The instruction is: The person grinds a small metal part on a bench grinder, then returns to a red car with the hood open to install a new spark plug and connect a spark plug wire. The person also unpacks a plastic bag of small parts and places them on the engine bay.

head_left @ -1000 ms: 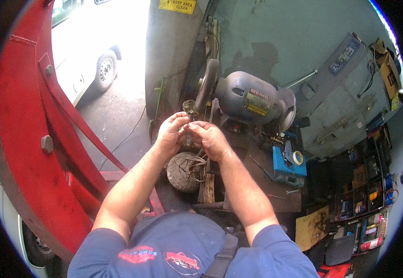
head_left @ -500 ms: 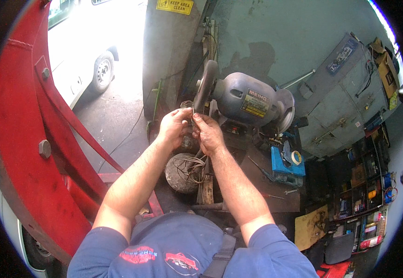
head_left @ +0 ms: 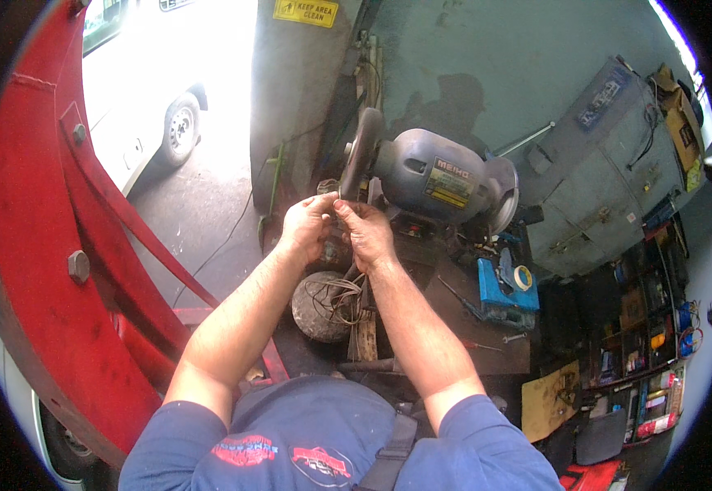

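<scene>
My left hand (head_left: 307, 225) and my right hand (head_left: 366, 233) meet at the fingertips just below the dark left wheel (head_left: 361, 147) of a grey bench grinder (head_left: 425, 168). Both are pinched on a small thin piece that I cannot make out, held at or very close to the wheel's lower edge; whether it touches the wheel I cannot tell. Beneath my hands lie a round, dirty grey object (head_left: 313, 317) and a tangle of thin cord (head_left: 341, 296).
A large red steel frame (head_left: 53, 295) fills the left, with a white vehicle (head_left: 114, 139) beyond it. On the dark bench (head_left: 446, 327) at right lie a blue case (head_left: 495, 286), a tape roll (head_left: 523, 277) and several tools. Cluttered shelves (head_left: 634, 344) stand at the lower right, below grey cabinets (head_left: 585, 204).
Over the last second both hands have moved slightly up, toward the grinder's left wheel, with fingertips still together. The whole view has shifted slightly.
</scene>
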### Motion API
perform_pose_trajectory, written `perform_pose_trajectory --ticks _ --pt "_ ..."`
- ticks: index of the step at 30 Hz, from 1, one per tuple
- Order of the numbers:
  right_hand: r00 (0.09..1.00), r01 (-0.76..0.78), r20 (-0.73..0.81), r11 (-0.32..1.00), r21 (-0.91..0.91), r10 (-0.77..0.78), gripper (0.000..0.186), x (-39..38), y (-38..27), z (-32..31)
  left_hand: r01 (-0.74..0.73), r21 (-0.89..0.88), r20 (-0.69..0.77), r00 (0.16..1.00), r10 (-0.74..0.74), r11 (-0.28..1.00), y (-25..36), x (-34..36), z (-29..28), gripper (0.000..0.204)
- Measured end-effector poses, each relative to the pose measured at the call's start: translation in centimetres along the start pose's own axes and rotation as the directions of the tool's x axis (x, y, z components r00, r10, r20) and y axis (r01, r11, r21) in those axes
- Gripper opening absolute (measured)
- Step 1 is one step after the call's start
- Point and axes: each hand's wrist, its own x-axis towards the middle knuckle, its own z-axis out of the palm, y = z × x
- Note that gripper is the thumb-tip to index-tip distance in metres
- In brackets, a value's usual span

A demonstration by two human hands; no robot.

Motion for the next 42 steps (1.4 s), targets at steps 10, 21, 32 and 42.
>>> perform_pose_trajectory --ticks 10,21,32,42 --pt "1.000 0.013 -0.026 0.998 -0.054 -0.015 0.029 0.8 0.2 -0.6 -0.022 -0.050 -0.020 1.000 0.021 0.999 -0.3 0.4 0.1 0.017" --pt "0.977 0.186 -0.002 0.865 -0.466 -0.212 0.031 -1.4 -0.2 -2.3 0.055 0.041 0.074 0.996 -0.058 0.998 -1.4 -1.5 -0.7 0.025" --pt "0.995 0.093 0.015 0.927 -0.363 -0.094 0.027 -0.7 -0.3 -1.4 -0.007 0.014 0.024 1.000 0.007 1.000 -0.7 -1.9 -0.4 0.023" --pt "0.996 -0.088 0.017 0.987 0.132 0.087 0.016 0.1 -0.5 -0.8 -0.058 0.159 0.012 0.998 0.057 0.986 1.0 -1.3 0.7 0.021"
